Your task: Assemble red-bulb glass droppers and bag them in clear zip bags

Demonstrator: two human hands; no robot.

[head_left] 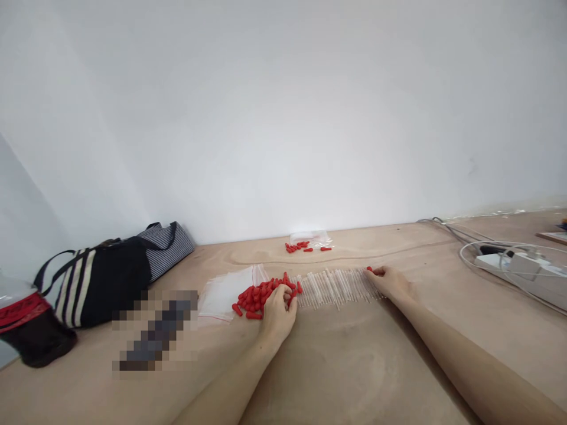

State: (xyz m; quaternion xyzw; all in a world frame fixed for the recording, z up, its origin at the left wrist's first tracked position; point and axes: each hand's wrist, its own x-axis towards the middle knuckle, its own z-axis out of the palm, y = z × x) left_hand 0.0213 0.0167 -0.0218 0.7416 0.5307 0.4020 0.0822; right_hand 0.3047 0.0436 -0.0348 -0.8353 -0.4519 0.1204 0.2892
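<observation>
A heap of red rubber dropper bulbs [256, 297] lies on the table, partly on a stack of clear zip bags [224, 293]. To its right, thin clear tubes [334, 287] lie side by side in a long row. My left hand [279, 310] is at the heap's right edge, its fingers closed around a red dropper bulb [292, 297]. At the row's right end, my right hand [392, 282] pinches another red bulb [370, 269] between thumb and fingers. Whether that bulb touches a tube is too small to tell.
By the wall sits a clear bag [315, 238] with several loose red bulbs [296, 247]. A black bag [110, 280] and a dark drink bottle [33, 327] stand left, beside a blurred-out item [162, 333]. A white power strip [527, 268] with cables lies right.
</observation>
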